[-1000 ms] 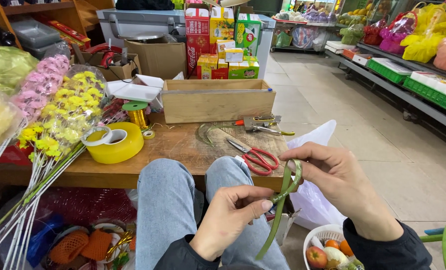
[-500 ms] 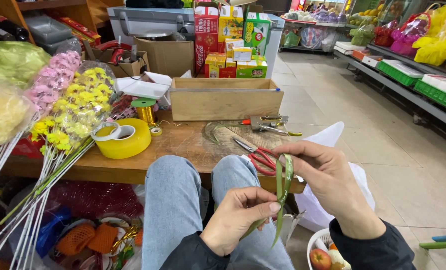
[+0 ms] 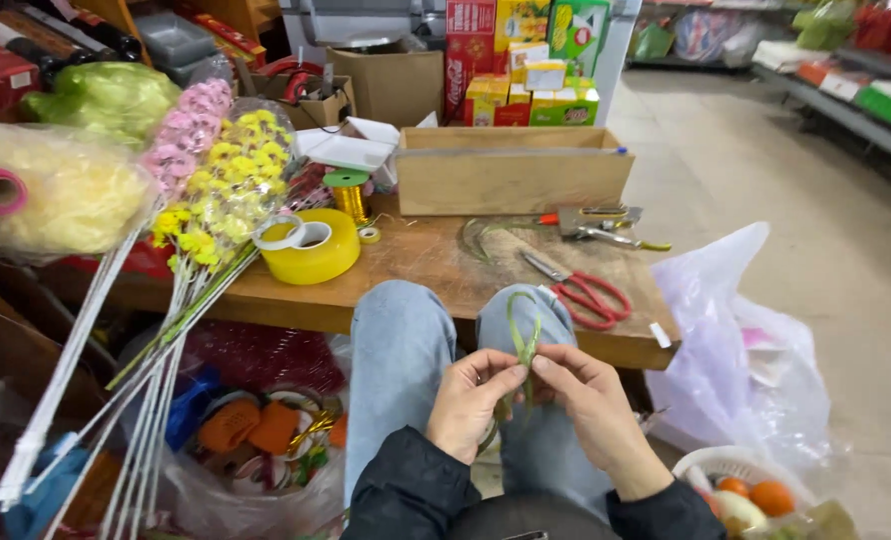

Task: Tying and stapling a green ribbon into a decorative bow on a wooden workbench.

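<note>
A green leaf strip [image 3: 522, 335], bent into a small upright loop, is pinched from both sides above the knees: the left hand [image 3: 471, 402] and the right hand [image 3: 591, 405] are closed on it with fingertips almost touching. The wooden table [image 3: 436, 290] edge lies just beyond the loop, with red-handled scissors [image 3: 586, 293] near that edge. Open floor is seen past a white plastic bag [image 3: 736, 340] to the right, while flower stems [image 3: 156, 350] crowd the left.
</note>
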